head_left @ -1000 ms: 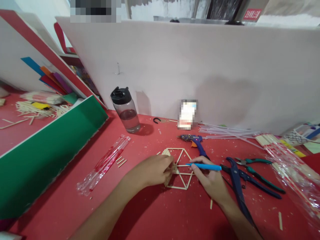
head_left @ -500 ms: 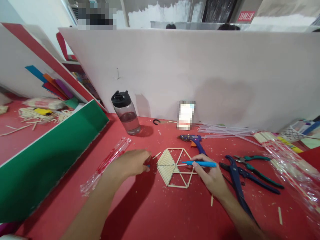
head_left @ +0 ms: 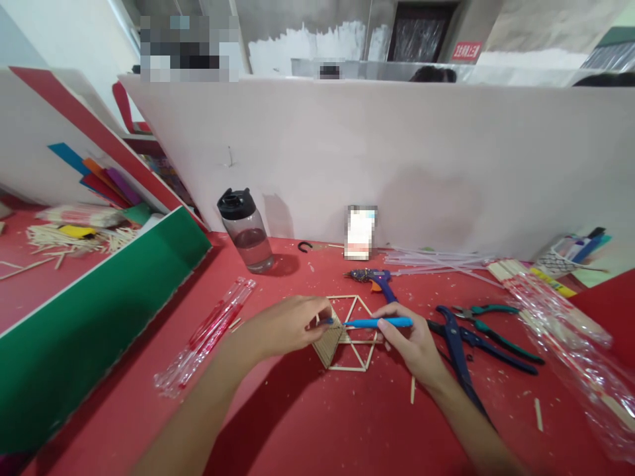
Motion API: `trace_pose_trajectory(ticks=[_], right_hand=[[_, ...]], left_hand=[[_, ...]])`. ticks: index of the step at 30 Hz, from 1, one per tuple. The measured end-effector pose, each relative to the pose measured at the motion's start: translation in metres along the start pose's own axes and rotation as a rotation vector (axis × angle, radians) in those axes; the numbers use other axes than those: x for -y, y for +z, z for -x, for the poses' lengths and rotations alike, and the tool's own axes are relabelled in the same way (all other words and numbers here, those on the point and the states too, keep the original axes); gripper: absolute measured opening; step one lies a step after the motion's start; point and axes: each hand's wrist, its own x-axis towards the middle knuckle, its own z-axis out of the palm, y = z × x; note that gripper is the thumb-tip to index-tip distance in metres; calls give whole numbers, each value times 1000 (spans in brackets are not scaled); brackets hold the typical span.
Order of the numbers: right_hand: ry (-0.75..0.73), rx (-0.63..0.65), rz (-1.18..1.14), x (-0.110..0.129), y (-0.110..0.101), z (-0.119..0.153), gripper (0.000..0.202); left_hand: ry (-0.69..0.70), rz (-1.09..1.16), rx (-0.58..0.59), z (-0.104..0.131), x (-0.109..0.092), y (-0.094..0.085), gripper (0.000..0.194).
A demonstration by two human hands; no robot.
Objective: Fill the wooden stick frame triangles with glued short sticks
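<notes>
A blue pen (head_left: 377, 322) is gripped in my right hand (head_left: 414, 337), its tip pointing left over a hexagonal frame of wooden sticks (head_left: 353, 368). My left hand (head_left: 302, 324) pinches a small blue pen cap (head_left: 326, 321) close to the pen's tip; whether the two touch, I cannot tell. The frame lies flat on the red table. Its left section is filled with closely laid sticks, partly covered by my left fingers, while the right section shows open spokes. My right fingers are at the frame's right corner.
Behind the frame lies a glue gun (head_left: 372, 276), near a propped phone (head_left: 360, 233) and clear glue sticks (head_left: 436, 259). Cutters (head_left: 459, 350) and green-handled pliers (head_left: 496, 309) lie right, beside bagged sticks (head_left: 550, 304). A water bottle (head_left: 247, 231) and plastic wrappers (head_left: 206, 337) are left, by a green board (head_left: 109, 317).
My left hand has moved right with the cap, from beside the frame to over its left section, close to the pen tip. The view has shifted slightly.
</notes>
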Motion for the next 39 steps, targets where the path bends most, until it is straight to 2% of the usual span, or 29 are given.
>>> trace_pose_trajectory(ticks=[4,14,17,21,26,29,34,39], right_hand=[[-11,-10,9,-1,-1,0,31],[-41,7,68,11,5,-1,30],[-38,12,81,8,4,-1,31],[36,2,-25,-1,3,0,36],[-25,67,-2,-1,9,1,35],[9,103,-61,2,16,5,36],[56,88,-30,-1,22,11,34],[72,135,5,-3,24,13,32]], left_hand=[[31,1,-18,-3,-7,4,17],[93,-30,-42,-6,-9,10,14],[94,-11,-61,-6,-13,12,14],[123,69,-86,-8,-18,14,13],[168,176,-158,-15,-23,30,12],[186,139,-174,-19,-26,41,20],[170,95,-189,-19,-27,47,26],[110,93,-201,-16,-27,44,23]])
